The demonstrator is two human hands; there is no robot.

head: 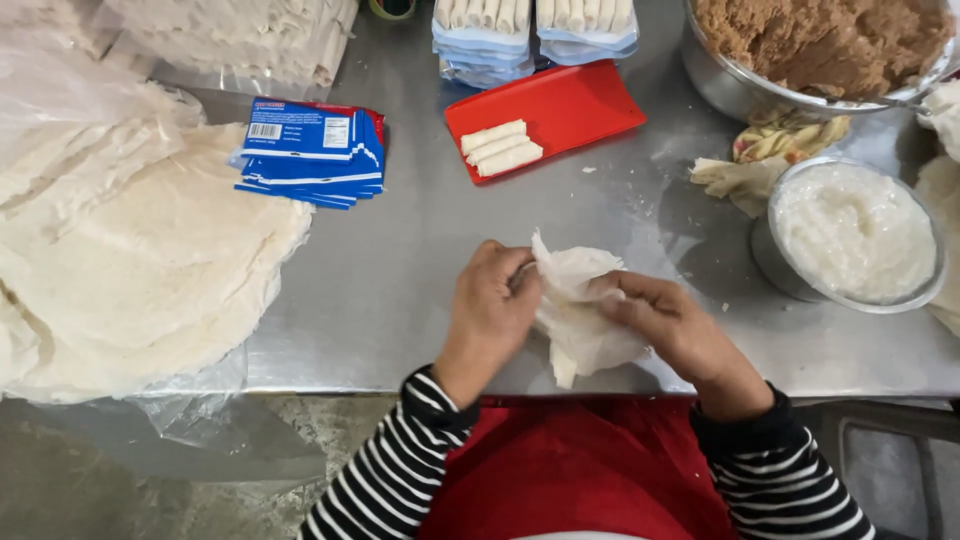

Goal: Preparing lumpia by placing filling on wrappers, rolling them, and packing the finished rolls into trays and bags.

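Note:
Both my hands hold a thin white pastry wrapper (578, 318), crumpled and partly folded, just above the front edge of the steel table (400, 270). My left hand (487, 315) pinches its left side with the fingers curled in. My right hand (670, 325) grips the right side, fingers laid over the sheet. Whether any filling is inside the wrapper is hidden. Striped sleeves and a red apron show below.
A big stack of round wrappers (130, 260) lies on plastic at the left. Blue packets (312, 152) lie beside it. A red tray (560, 110) holds three finished rolls (500, 148). At the right stand a bowl of white paste (855, 235) and a large bowl of brown filling (820, 45).

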